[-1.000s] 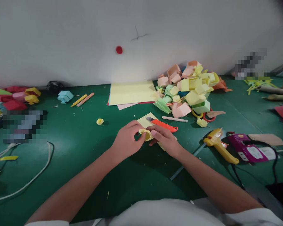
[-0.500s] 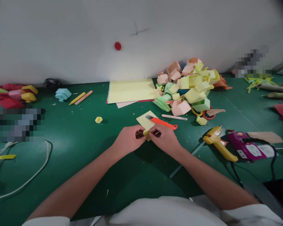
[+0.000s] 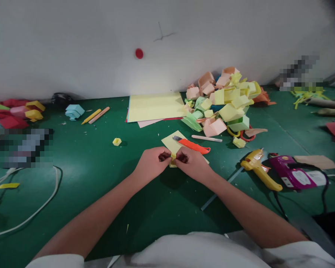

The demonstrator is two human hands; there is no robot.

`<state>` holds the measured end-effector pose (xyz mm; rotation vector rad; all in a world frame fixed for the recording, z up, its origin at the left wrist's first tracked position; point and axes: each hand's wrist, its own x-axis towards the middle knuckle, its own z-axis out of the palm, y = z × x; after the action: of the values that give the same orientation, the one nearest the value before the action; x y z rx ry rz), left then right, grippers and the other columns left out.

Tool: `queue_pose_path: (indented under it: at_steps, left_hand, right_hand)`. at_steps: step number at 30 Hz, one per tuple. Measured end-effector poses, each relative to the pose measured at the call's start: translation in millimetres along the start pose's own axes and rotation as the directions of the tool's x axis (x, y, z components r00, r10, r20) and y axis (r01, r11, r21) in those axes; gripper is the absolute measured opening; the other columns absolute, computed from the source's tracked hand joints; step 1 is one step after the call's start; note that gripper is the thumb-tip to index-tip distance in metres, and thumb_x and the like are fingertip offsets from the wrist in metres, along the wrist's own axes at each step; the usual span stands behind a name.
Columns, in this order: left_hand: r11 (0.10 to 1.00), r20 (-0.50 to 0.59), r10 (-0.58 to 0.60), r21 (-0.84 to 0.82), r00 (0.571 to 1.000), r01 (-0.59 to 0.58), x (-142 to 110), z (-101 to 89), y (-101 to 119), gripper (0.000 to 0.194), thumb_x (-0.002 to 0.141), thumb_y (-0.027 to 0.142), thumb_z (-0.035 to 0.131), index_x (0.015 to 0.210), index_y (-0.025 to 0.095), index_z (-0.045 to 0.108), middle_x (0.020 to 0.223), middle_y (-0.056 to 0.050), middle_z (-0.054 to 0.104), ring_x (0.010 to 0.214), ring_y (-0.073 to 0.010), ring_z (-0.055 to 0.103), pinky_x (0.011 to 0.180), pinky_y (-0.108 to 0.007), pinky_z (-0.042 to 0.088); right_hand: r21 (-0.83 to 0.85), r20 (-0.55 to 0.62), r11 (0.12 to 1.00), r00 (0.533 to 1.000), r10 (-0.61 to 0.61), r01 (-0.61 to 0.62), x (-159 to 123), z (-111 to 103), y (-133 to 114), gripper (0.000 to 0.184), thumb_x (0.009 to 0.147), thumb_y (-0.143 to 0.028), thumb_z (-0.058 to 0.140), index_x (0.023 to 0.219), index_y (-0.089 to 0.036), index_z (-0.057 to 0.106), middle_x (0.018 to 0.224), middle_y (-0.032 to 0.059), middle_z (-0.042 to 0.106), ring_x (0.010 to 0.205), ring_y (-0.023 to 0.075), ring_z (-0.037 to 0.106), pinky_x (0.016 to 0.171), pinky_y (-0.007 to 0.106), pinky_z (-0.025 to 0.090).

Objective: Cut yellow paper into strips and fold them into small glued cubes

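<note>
My left hand (image 3: 150, 163) and my right hand (image 3: 191, 163) meet over the green table (image 3: 100, 175), fingers curled and pinched together on a small yellow paper piece (image 3: 172, 158). Most of that piece is hidden between my fingertips. Just behind my hands lies a yellow paper square (image 3: 173, 142) with an orange utility knife (image 3: 194, 145) on it. A tiny folded yellow paper bit (image 3: 117, 141) sits to the left of them.
A heap of folded coloured paper shapes (image 3: 223, 102) and a stack of paper sheets (image 3: 155, 108) lie at the back. A yellow glue gun (image 3: 258, 170) and a purple one (image 3: 293, 175) rest on the right. White cable (image 3: 36, 212) runs on the left.
The yellow paper loop that showed between my hands has been pressed smaller, and my fingers have closed tighter around it. My hands stayed in the same spot.
</note>
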<state>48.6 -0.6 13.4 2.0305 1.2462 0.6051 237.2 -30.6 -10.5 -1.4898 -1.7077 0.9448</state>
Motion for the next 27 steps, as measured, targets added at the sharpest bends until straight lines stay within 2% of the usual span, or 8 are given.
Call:
queue_pose_path:
  at_steps: [5, 12, 17, 20, 27]
  left_hand:
    - [1.000, -0.008, -0.003, -0.007, 1.000, 0.003, -2.0, 4.9, -2.8, 0.008, 0.084, 0.020, 0.067, 0.091, 0.022, 0.071, 0.090, 0.000, 0.076, 0.079, -0.0154, 0.072, 0.071, -0.025, 0.056]
    - [0.998, -0.037, 0.012, 0.059, 0.999, -0.010, -4.5, 9.4, -0.4, 0.005, 0.081, 0.016, 0.067, 0.084, 0.021, 0.067, 0.084, 0.000, 0.071, 0.074, -0.0152, 0.066, 0.064, -0.025, 0.050]
    - [0.986, -0.062, 0.074, 0.156, 0.995, -0.063, -7.4, 12.0, 3.7, 0.010, 0.080, 0.010, 0.061, 0.076, 0.019, 0.063, 0.082, -0.001, 0.066, 0.072, -0.0162, 0.061, 0.061, -0.026, 0.042]
    - [0.976, -0.038, 0.128, 0.183, 0.991, -0.119, -8.1, 11.9, 2.0, 0.014, 0.081, 0.008, 0.059, 0.074, 0.019, 0.064, 0.085, -0.002, 0.068, 0.078, -0.0168, 0.063, 0.066, -0.027, 0.044]
    - [0.961, 0.035, 0.213, 0.174, 0.976, -0.216, -7.6, 5.3, -2.5, 0.015, 0.083, 0.010, 0.057, 0.076, 0.019, 0.067, 0.090, -0.003, 0.072, 0.084, -0.0189, 0.067, 0.070, -0.028, 0.047]
  right_hand:
    - [-0.030, 0.025, 0.999, 0.999, 0.037, -0.036, 0.7, -1.0, -2.6, 0.008, 0.078, -0.023, 0.063, 0.075, -0.022, 0.055, 0.061, -0.0042, 0.058, 0.053, 0.0131, 0.054, 0.051, 0.025, 0.040]
    - [-0.090, 0.017, 0.996, 1.000, 0.026, -0.025, 1.5, 0.2, -3.2, 0.007, 0.077, -0.023, 0.063, 0.076, -0.023, 0.056, 0.065, -0.0042, 0.058, 0.054, 0.0128, 0.053, 0.050, 0.024, 0.038]
    - [-0.148, -0.011, 0.989, 0.999, -0.032, 0.030, 2.0, 3.0, -0.5, 0.014, 0.076, -0.024, 0.065, 0.071, -0.023, 0.052, 0.063, -0.0036, 0.057, 0.058, 0.0137, 0.051, 0.053, 0.025, 0.035]
    - [-0.183, -0.014, 0.980, 0.996, -0.083, 0.079, 2.2, 3.0, 0.6, 0.021, 0.074, -0.020, 0.065, 0.064, -0.023, 0.046, 0.061, -0.0038, 0.055, 0.056, 0.0128, 0.046, 0.053, 0.025, 0.031]
    - [-0.211, 0.029, 0.959, 0.982, -0.189, 0.191, 2.5, -1.1, 1.9, 0.022, 0.074, -0.014, 0.065, 0.062, -0.022, 0.048, 0.060, -0.0037, 0.052, 0.059, 0.0129, 0.047, 0.055, 0.025, 0.029]
